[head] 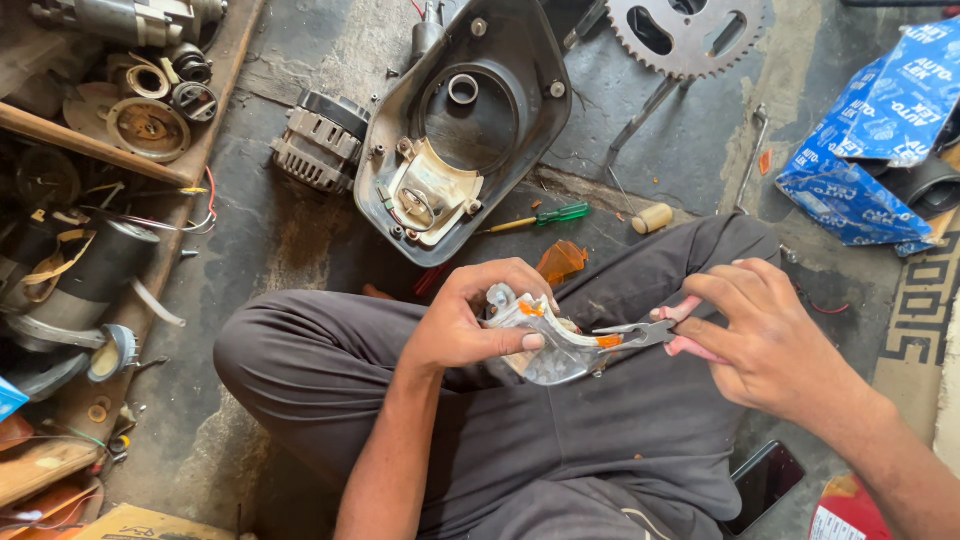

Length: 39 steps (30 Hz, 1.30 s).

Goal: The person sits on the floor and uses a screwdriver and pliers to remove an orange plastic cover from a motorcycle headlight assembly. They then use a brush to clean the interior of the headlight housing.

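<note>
My left hand point(462, 325) clamps the chrome reflector piece point(545, 345) – right hand point(760, 335) squeezes pliers point(640, 333) onto its orange bit; next, a steady pull.

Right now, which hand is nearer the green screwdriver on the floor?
Left. The left hand sits just below the green screwdriver; the right hand, gripping pliers, is farther off.

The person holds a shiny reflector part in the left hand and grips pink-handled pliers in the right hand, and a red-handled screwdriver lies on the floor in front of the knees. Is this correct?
Not quite. The head view shows the screwdriver has a green handle, not red. The rest holds: the left hand holds the shiny reflector part, the right hand grips the pink-handled pliers, and the screwdriver lies on the floor before the knees.
</note>
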Each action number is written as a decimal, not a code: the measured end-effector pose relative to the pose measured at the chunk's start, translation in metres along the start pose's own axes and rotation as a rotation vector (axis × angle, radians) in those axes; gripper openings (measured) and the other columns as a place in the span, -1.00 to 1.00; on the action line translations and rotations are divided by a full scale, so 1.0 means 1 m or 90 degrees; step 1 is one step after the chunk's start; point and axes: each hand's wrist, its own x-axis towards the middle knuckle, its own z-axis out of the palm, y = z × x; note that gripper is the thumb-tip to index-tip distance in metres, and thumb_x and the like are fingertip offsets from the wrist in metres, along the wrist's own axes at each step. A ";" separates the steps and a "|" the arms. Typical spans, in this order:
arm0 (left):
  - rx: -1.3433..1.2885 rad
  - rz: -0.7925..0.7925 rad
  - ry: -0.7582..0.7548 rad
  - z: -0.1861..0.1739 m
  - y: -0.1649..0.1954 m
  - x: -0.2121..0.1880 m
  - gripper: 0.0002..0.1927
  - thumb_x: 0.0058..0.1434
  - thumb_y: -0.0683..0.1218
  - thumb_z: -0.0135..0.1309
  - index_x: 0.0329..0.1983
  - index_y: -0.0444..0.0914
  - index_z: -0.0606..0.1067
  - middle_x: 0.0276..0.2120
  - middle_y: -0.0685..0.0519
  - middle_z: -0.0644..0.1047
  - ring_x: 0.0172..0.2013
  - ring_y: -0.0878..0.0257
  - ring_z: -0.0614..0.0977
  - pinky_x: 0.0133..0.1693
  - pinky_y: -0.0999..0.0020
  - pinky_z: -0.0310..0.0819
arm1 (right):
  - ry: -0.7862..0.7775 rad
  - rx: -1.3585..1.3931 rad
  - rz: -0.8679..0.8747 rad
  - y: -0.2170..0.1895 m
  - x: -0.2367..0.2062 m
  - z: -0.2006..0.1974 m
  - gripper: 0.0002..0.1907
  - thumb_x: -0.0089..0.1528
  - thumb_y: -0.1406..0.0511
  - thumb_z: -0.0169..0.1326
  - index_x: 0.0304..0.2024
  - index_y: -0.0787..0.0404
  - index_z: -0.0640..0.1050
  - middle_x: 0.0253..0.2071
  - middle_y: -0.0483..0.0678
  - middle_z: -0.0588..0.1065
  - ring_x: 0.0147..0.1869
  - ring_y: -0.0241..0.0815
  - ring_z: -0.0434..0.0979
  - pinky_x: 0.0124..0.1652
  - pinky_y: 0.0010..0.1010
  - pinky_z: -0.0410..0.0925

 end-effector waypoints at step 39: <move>-0.080 -0.114 0.084 0.024 -0.055 0.011 -0.71 0.23 -0.16 0.28 -0.02 -0.29 0.51 -0.19 0.14 0.55 -0.15 0.42 0.56 -0.07 0.48 0.46 | -0.040 -0.014 0.087 -0.005 -0.032 0.008 -0.72 -0.05 0.43 0.08 -0.27 0.17 0.61 0.18 0.01 0.50 0.21 -0.03 0.49 0.01 -0.14 0.27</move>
